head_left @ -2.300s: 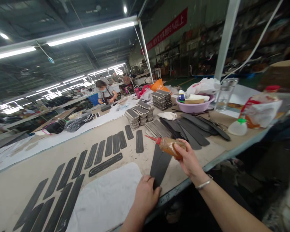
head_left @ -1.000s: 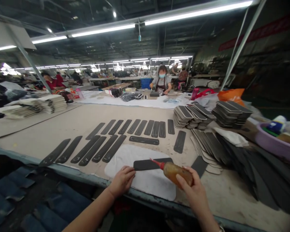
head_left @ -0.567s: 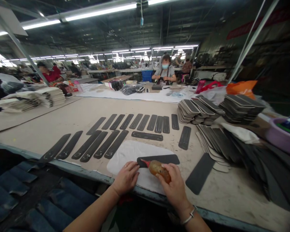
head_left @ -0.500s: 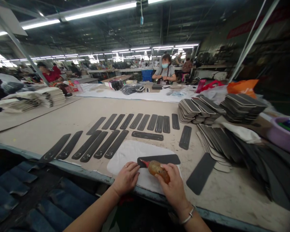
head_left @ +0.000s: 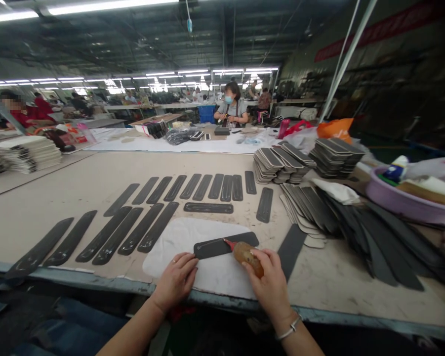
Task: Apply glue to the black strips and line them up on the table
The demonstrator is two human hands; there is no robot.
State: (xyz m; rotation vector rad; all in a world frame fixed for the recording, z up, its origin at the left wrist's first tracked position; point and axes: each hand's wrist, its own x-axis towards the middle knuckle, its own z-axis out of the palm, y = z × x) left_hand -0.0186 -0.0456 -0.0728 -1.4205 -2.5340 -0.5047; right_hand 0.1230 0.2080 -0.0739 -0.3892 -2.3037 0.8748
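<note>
My right hand (head_left: 269, 277) is wrapped round an amber squeeze bottle (head_left: 247, 258), whose red nozzle touches a dark strip (head_left: 215, 245) lying on a white cloth (head_left: 166, 247). A thin shiny line runs along the strip from its left end to the nozzle. My left hand (head_left: 176, 279) rests on the cloth with its fingertips at the strip's left end, fingers close together; whether they pinch anything is hidden. Beyond the cloth, several dark strips with shiny outlines (head_left: 208, 207) lie in rows.
Stacks of dark pieces (head_left: 268, 165) stand at the right, near a purple basin (head_left: 411, 210). White stacked pieces (head_left: 40, 153) lie at the left. A masked person (head_left: 231, 109) works across the table. The table's edge (head_left: 133, 284) runs below my hands.
The nozzle has moved right along the strip with my right hand, and the shiny line behind it is longer. The view has turned right, showing more of the purple basin.
</note>
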